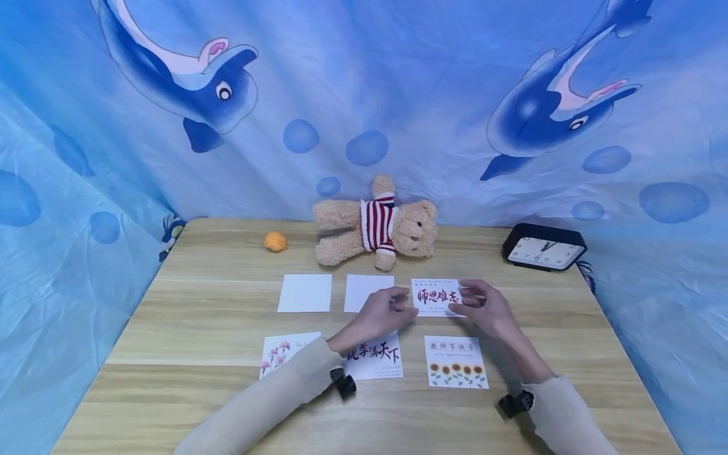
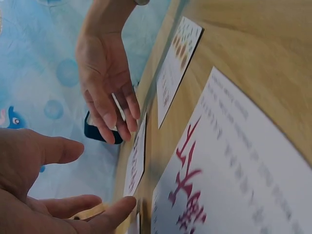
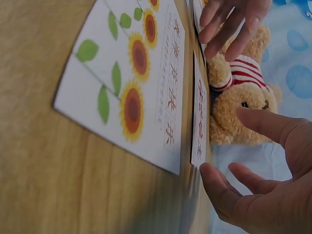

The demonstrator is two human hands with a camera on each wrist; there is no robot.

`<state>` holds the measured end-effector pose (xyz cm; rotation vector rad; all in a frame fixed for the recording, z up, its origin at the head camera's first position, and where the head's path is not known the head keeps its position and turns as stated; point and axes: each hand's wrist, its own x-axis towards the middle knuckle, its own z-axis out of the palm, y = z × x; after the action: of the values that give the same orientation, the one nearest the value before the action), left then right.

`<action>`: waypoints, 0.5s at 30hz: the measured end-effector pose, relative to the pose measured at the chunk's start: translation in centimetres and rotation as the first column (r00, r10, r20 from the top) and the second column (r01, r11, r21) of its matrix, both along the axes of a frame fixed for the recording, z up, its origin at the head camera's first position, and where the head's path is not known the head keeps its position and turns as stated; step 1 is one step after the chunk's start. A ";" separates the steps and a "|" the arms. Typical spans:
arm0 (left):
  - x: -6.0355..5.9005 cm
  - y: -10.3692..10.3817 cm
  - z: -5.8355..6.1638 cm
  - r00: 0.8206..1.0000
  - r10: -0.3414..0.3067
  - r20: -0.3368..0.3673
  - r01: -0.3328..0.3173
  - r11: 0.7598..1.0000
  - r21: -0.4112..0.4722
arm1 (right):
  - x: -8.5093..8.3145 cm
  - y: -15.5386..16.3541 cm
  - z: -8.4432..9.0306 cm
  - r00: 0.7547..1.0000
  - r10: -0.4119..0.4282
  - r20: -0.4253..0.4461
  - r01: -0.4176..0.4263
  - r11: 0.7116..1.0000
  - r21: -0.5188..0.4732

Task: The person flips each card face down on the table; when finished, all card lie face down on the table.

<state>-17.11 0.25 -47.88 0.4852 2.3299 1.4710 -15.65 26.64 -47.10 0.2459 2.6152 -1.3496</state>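
A white card with red brush characters (image 1: 436,297) lies flat in the back row on the right, between my two hands. My left hand (image 1: 382,311) hovers near its left edge, fingers parted and holding nothing. At the card's right edge is my right hand (image 1: 490,309), its thumb and fingers spread apart; in the right wrist view a fingertip comes close to the card, and I cannot tell whether it touches. A sunflower card (image 3: 134,83) lies in front. Beneath my left forearm are another red-lettered card (image 1: 375,363) and a pink-flower card (image 1: 279,354), both partly covered.
Two blank white cards (image 1: 304,293) lie in the back row, one partly behind my left hand. Behind them are an orange yarn ball (image 1: 275,241), a teddy bear (image 1: 378,227) on its side and a black clock (image 1: 544,248). A blue dolphin curtain (image 1: 432,114) surrounds the wooden table (image 1: 188,328).
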 end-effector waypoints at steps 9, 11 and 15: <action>0.1 1.2 -0.1 0.999 0.031 0.034 -0.030 1.000 -0.008 | 0.5 0.4 0.0 1.000 -0.003 0.008 0.003 1.000 0.011; 0.2 1.4 -0.1 0.999 0.034 0.042 -0.034 0.999 -0.004 | 0.6 0.5 0.0 1.000 -0.005 0.018 0.005 1.000 0.010; 0.4 1.8 -0.1 0.998 0.040 0.057 -0.040 0.999 -0.001 | 0.7 0.5 -0.2 1.000 -0.004 0.030 0.004 1.000 0.003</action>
<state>-16.72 2.09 -47.96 0.3937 2.3078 1.4827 -14.92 27.13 -47.27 0.2697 2.5936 -1.3332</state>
